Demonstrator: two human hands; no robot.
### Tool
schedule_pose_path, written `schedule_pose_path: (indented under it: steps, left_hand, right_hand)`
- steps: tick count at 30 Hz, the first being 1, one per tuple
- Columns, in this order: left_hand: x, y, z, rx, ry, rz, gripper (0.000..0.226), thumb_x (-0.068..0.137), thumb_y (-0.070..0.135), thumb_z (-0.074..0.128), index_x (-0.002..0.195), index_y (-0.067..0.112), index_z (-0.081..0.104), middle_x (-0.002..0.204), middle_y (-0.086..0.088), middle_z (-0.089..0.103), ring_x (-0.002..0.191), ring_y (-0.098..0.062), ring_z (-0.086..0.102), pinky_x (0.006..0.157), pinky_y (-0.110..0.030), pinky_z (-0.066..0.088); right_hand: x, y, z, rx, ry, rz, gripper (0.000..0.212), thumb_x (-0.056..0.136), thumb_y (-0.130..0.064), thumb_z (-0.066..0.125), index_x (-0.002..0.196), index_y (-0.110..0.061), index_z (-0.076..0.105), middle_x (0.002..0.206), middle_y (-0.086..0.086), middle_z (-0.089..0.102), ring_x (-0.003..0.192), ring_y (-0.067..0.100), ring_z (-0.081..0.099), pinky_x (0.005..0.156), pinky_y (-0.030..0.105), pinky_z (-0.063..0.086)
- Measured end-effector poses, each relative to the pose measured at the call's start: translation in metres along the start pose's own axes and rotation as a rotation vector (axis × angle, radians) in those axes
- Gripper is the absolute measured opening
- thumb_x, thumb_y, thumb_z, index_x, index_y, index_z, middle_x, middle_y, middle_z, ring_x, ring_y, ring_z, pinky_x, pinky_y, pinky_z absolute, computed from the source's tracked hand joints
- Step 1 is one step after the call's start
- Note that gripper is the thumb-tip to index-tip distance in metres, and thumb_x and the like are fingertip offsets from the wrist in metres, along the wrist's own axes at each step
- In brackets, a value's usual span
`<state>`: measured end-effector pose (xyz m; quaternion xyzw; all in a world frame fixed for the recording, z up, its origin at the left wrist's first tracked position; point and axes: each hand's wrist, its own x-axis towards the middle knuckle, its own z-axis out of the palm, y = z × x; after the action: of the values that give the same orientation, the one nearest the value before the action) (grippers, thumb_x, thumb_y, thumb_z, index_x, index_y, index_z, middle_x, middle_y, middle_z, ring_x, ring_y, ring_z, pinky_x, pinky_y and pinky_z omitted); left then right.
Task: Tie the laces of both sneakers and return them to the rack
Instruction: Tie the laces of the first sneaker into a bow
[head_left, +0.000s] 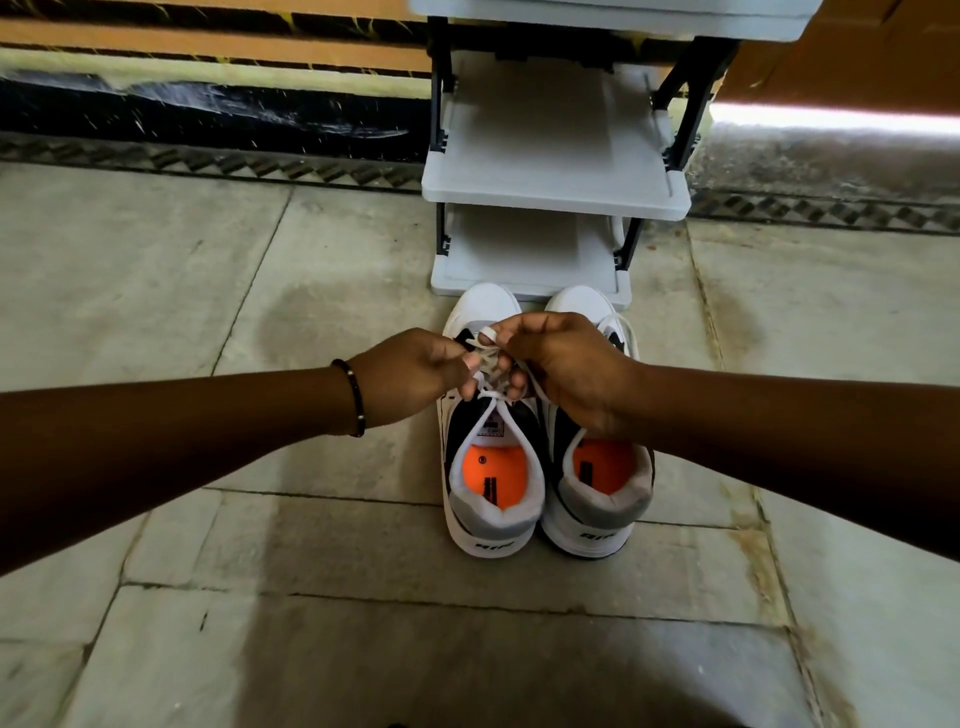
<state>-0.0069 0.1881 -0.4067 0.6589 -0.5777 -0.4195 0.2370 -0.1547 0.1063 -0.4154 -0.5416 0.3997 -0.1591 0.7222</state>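
- Leftmost, the left hand (410, 371), a dark beaded bracelet (355, 397) on its wrist, pinches a strand of the white laces (485, 364); its fingers are closed narrowly on the cord, probably to keep tension while a knot forms.
- Between the hands, directly beneath them, sits the left sneaker (491, 467): smooth white and black upper, grey padded collar, bright orange insole. Its flat woven laces bunch up at the fingertips.
- Next, the right hand (563, 371) grips the other strand, curled tight, touching the left hand's fingers.
- Under that wrist stands the right sneaker (597, 493), touching its partner; whether its laces are tied is hidden.
- Just beyond the hands, the grey plastic rack (556, 192) waits on the stone floor (208, 597), shelves bare.
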Motion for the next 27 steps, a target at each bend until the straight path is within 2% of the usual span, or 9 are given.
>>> schedule_pose_path:
  steps: [3,5,7,10,13,18,21,24,27]
  left_hand:
    - [-0.001,0.0,-0.001,-0.034,-0.003,0.065,0.03,0.093,0.018,0.043,0.075,0.016,0.067,0.087,-0.006,0.069,0.086,-0.014,0.062,0.084,-0.018,0.045]
    - [-0.001,0.001,0.003,-0.22,0.088,0.02,0.03,0.094,0.017,0.041,0.076,0.016,0.065,0.09,-0.016,0.068,0.087,-0.026,0.06,0.084,-0.032,0.048]
    - [0.0,0.002,0.01,-0.541,0.167,-0.125,0.03,0.096,0.018,0.037,0.075,0.015,0.059,0.083,-0.01,0.067,0.084,-0.028,0.062,0.081,-0.04,0.052]
    - [0.003,0.004,0.022,-0.837,0.207,-0.251,0.028,0.096,0.019,0.035,0.075,0.016,0.052,0.072,0.0,0.063,0.071,-0.016,0.064,0.069,-0.03,0.053]
    - [0.004,0.008,0.024,-0.785,0.205,-0.253,0.026,0.096,0.016,0.034,0.08,0.02,0.053,0.071,0.002,0.056,0.063,-0.01,0.058,0.062,-0.027,0.045]
    - [0.004,0.003,0.025,-0.663,0.114,-0.16,0.027,0.095,0.007,0.035,0.095,0.021,0.059,0.08,0.002,0.058,0.068,-0.006,0.055,0.059,-0.021,0.045]
    - [0.004,-0.001,0.025,-0.687,0.106,-0.098,0.03,0.091,-0.001,0.041,0.09,0.021,0.062,0.075,0.004,0.062,0.065,-0.004,0.056,0.052,-0.015,0.047]
    - [0.004,-0.005,0.023,-0.663,0.104,-0.079,0.03,0.089,-0.003,0.045,0.087,0.022,0.062,0.064,0.012,0.067,0.061,0.0,0.059,0.051,-0.016,0.048]
    - [0.006,-0.009,0.022,-0.671,0.107,-0.099,0.029,0.087,-0.005,0.047,0.087,0.02,0.062,0.062,0.011,0.069,0.057,-0.001,0.061,0.049,-0.017,0.049]
  right_hand:
    - [0.0,0.0,-0.001,0.009,0.007,-0.011,0.013,0.091,-0.006,0.051,0.095,0.0,0.061,0.066,0.012,0.052,0.054,0.019,0.046,0.045,0.022,0.045]
    - [0.001,0.002,0.0,0.024,0.019,-0.004,0.012,0.091,-0.006,0.049,0.093,-0.003,0.061,0.071,0.016,0.052,0.056,0.02,0.047,0.045,0.023,0.045]
    - [0.001,0.005,0.002,0.039,0.049,-0.003,0.014,0.091,-0.005,0.049,0.086,-0.008,0.061,0.071,0.017,0.053,0.054,0.02,0.047,0.045,0.024,0.044]
    - [0.001,0.008,0.006,0.058,0.075,-0.011,0.013,0.091,-0.003,0.048,0.089,-0.007,0.06,0.066,0.012,0.056,0.046,0.015,0.051,0.043,0.022,0.04]
    - [0.001,0.008,0.007,0.069,0.057,-0.013,0.014,0.091,0.0,0.047,0.096,-0.004,0.059,0.064,0.009,0.061,0.042,0.008,0.057,0.043,0.021,0.038]
    - [0.002,0.01,0.004,0.089,0.06,0.016,0.013,0.09,-0.002,0.051,0.093,-0.006,0.063,0.07,0.013,0.059,0.051,0.016,0.051,0.048,0.024,0.041]
    - [0.001,0.01,0.004,0.108,0.062,0.038,0.015,0.089,-0.001,0.052,0.095,-0.007,0.064,0.07,0.014,0.059,0.05,0.015,0.047,0.049,0.024,0.043]
    - [-0.001,0.007,0.003,0.121,0.054,0.055,0.027,0.085,0.009,0.045,0.089,-0.01,0.065,0.066,0.011,0.061,0.05,0.014,0.047,0.051,0.025,0.041]
    - [-0.001,0.004,0.002,0.08,0.049,0.066,0.03,0.084,0.01,0.043,0.089,-0.01,0.065,0.063,0.007,0.062,0.045,0.011,0.046,0.05,0.025,0.037]
